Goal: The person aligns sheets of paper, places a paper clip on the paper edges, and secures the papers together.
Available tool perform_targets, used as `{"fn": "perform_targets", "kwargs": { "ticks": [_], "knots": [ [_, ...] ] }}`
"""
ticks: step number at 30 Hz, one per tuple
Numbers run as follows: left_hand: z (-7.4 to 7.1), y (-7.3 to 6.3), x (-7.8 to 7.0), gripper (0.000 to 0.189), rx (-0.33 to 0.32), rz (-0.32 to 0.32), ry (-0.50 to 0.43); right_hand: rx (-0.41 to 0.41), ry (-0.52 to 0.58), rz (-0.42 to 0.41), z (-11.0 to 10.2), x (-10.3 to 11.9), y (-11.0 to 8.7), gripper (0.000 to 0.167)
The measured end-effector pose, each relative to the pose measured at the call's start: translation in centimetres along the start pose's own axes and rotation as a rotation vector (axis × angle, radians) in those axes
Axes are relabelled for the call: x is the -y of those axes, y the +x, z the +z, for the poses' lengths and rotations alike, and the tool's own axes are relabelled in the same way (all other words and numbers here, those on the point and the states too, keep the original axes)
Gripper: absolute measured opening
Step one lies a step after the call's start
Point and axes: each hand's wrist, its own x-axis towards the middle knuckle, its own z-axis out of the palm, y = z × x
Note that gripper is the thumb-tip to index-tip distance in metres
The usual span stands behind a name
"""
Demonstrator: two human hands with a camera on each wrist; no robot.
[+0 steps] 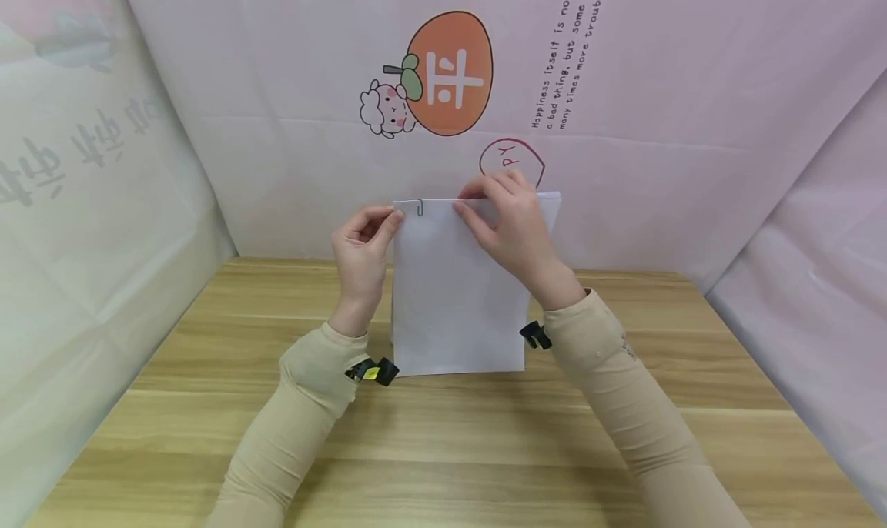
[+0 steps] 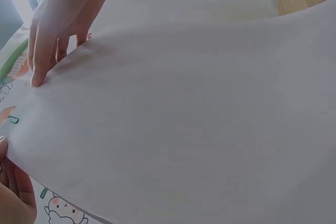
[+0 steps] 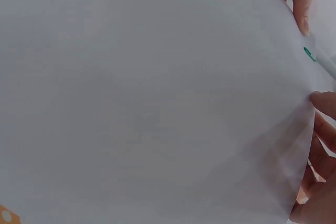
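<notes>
Several sheets of white paper are held upright, facing the head camera. A green paper clip sits on their top edge near the left corner; it also shows in the left wrist view as a small green loop. My left hand pinches the top left corner between thumb and fingers. With thumb in front and fingers behind, my right hand pinches the top edge right of the clip. In the right wrist view the paper fills most of the picture and hides what lies behind.
A wooden table lies under the paper and forearms. Behind it hangs a pale pink printed cloth with an orange fruit drawing. More white cloth closes off the left side. Each wrist bears a small black camera.
</notes>
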Motion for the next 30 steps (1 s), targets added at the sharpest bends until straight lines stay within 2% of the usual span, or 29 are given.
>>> {"fn": "perform_targets", "kwargs": {
  "ticks": [9, 20, 30],
  "knots": [
    [-0.1, 0.0, -0.1, 0.024, -0.017, 0.001, 0.006, -0.035, -0.070, 0.033, -0.9, -1.0, -0.7, 0.013],
    [-0.1, 0.1, 0.1, 0.005, -0.069, 0.017, -0.026, -0.089, -0.082, 0.033, -1.9, -1.9, -1.3, 0.012],
    [-0.1, 0.1, 0.1, 0.006, -0.074, 0.029, -0.016, -0.109, -0.099, 0.062, -2.8, -3.0, -1.8, 0.015]
  ]
}}
